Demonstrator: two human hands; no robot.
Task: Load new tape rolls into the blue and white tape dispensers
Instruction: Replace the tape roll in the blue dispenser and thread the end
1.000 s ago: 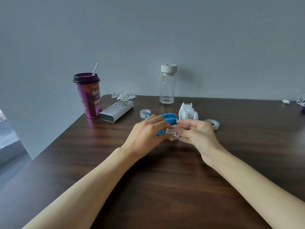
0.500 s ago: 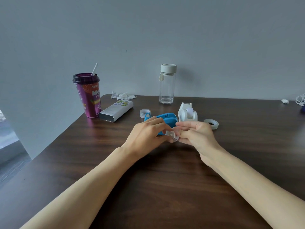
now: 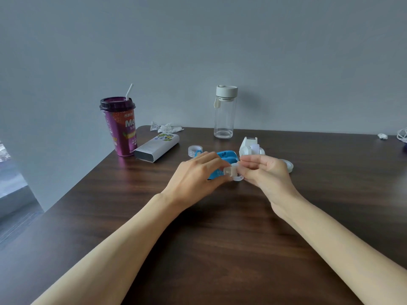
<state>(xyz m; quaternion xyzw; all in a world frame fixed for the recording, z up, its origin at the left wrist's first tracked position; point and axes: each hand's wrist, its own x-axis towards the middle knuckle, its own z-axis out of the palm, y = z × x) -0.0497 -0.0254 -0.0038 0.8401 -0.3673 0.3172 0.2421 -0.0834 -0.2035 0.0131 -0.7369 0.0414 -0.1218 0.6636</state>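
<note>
A small clear tape roll (image 3: 236,172) is held between both hands just above the dark table. My left hand (image 3: 196,175) pinches its loose end, and my right hand (image 3: 264,172) grips the roll from the right. Behind the left fingers lies the blue tape dispenser (image 3: 226,157), partly hidden. The white tape dispenser (image 3: 250,147) stands upright just behind my right hand. One spare clear roll (image 3: 195,150) lies left of the blue dispenser, and another roll (image 3: 289,165) peeks out to the right of my right hand.
A purple drink cup with a straw (image 3: 119,126) and a white box (image 3: 157,146) sit at the back left. A clear bottle (image 3: 225,113) stands at the back centre beside crumpled wrappers (image 3: 165,127). The table's left edge (image 3: 72,192) runs diagonally. White cables (image 3: 402,135) lie far right.
Both hands stay together over the roll; the left fingers have drawn a short tab of tape out to the left. Nothing else on the table has moved.
</note>
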